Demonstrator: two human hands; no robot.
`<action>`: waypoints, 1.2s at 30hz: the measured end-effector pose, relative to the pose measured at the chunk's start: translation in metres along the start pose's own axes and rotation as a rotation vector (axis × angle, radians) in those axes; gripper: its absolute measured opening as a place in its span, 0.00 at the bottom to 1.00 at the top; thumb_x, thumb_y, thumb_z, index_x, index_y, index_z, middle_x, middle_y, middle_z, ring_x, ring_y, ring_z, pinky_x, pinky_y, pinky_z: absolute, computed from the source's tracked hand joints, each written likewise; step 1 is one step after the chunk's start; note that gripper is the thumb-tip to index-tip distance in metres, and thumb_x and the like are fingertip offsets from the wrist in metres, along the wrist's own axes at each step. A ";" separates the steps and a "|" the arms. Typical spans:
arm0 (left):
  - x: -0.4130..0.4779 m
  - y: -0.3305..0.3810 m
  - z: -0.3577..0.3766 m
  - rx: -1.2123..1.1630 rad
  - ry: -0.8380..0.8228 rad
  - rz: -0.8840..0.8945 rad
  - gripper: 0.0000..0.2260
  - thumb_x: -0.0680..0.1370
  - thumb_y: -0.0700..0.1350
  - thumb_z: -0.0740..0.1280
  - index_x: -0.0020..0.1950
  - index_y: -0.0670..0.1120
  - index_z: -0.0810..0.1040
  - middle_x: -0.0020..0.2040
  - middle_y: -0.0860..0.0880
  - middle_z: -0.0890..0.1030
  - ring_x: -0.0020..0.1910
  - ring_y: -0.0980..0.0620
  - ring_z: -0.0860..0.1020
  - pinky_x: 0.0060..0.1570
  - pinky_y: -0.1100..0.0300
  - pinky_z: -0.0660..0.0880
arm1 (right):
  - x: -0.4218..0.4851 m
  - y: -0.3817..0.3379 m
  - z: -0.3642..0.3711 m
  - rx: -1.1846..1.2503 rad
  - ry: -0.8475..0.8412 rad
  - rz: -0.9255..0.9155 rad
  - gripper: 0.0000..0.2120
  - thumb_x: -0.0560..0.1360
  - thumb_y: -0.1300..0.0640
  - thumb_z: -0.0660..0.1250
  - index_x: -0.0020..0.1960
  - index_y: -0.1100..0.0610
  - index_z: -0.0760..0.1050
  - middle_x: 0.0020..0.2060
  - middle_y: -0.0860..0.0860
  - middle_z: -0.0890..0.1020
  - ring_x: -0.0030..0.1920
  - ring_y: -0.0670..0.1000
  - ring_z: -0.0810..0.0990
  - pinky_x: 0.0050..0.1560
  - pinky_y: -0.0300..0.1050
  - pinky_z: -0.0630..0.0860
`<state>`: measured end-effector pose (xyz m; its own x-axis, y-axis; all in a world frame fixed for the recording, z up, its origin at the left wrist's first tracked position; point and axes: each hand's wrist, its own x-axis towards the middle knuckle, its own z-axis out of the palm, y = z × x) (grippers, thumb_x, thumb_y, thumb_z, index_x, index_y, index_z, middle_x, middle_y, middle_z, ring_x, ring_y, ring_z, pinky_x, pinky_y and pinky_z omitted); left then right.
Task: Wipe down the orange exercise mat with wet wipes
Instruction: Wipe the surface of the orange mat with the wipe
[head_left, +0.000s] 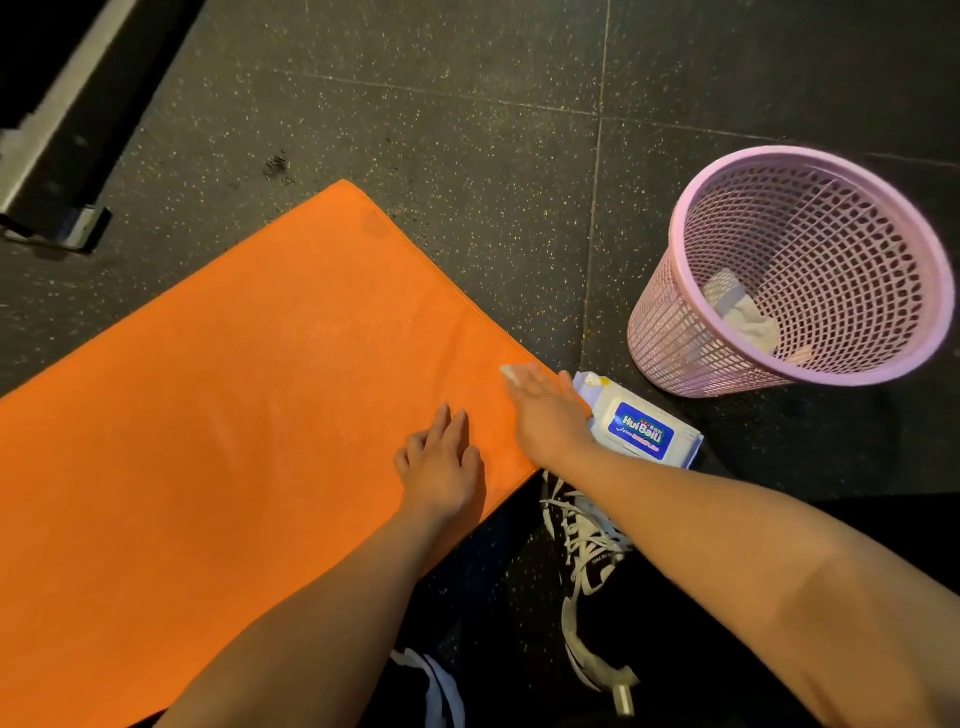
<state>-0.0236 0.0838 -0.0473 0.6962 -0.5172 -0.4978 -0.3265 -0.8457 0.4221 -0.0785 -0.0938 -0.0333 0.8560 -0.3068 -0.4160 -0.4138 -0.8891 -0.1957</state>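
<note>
Orange exercise mat (234, 389) lies flat, unwrinkled; left hand (441, 467) rests open-palmed, right hand (545, 410) presses white wipe (511, 373) flat

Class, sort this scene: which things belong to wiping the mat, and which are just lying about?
Job: orange mat, wipe under the right hand, left hand resting on it, wet wipes pack, pink basket holding crumpled wipes.
Lying about: black metal frame, laced shoe.

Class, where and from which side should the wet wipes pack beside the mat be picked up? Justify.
Grip the wipes pack across its narrow width, from above: it lies flat on the floor, label up, so its long edges can be pinched. The right hand is closest.
</note>
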 end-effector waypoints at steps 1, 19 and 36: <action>-0.002 0.001 0.000 0.002 -0.007 -0.002 0.25 0.84 0.56 0.54 0.81 0.57 0.56 0.83 0.54 0.49 0.75 0.44 0.56 0.72 0.45 0.51 | 0.000 0.005 -0.003 0.023 0.009 0.086 0.33 0.80 0.63 0.56 0.82 0.53 0.51 0.82 0.48 0.50 0.82 0.52 0.43 0.80 0.61 0.40; -0.024 0.001 0.011 -0.007 -0.005 0.062 0.25 0.85 0.55 0.53 0.82 0.52 0.56 0.83 0.49 0.51 0.79 0.43 0.51 0.77 0.49 0.48 | -0.054 -0.016 0.014 0.048 0.047 0.101 0.30 0.83 0.57 0.57 0.82 0.53 0.52 0.83 0.51 0.49 0.82 0.53 0.43 0.80 0.60 0.43; -0.039 0.010 0.013 -0.088 -0.004 0.032 0.25 0.85 0.53 0.52 0.82 0.53 0.55 0.83 0.51 0.50 0.81 0.50 0.47 0.78 0.45 0.44 | -0.077 -0.041 0.030 0.081 -0.037 -0.160 0.29 0.82 0.59 0.57 0.81 0.51 0.56 0.82 0.50 0.54 0.82 0.51 0.47 0.79 0.58 0.42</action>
<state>-0.0621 0.0938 -0.0336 0.6833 -0.5448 -0.4861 -0.2910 -0.8138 0.5031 -0.1366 -0.0233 -0.0199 0.9016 -0.1497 -0.4059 -0.2981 -0.8949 -0.3321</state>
